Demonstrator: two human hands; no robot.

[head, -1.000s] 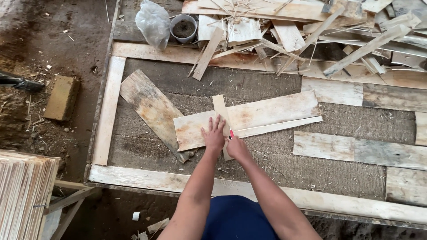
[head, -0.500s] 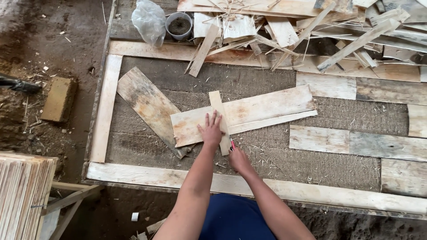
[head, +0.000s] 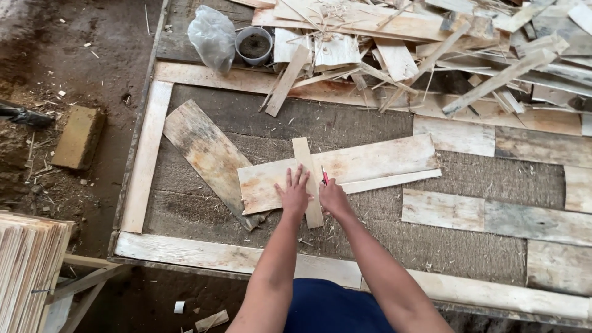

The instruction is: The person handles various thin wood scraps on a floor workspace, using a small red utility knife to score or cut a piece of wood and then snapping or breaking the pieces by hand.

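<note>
Low wooden-framed work surface (head: 145, 161) with fibrous mat, pale boards (head: 345, 168) lying flat, scrap pile (head: 431, 43), grey cup (head: 253, 45), plastic bag (head: 213, 34)

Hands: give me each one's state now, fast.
Left hand: open, flat on the narrow pale wooden strip.
Right hand: closed on a thin red pencil.

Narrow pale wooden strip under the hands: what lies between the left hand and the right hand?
In the head view, the narrow pale wooden strip lies between left hand and right hand.
</note>
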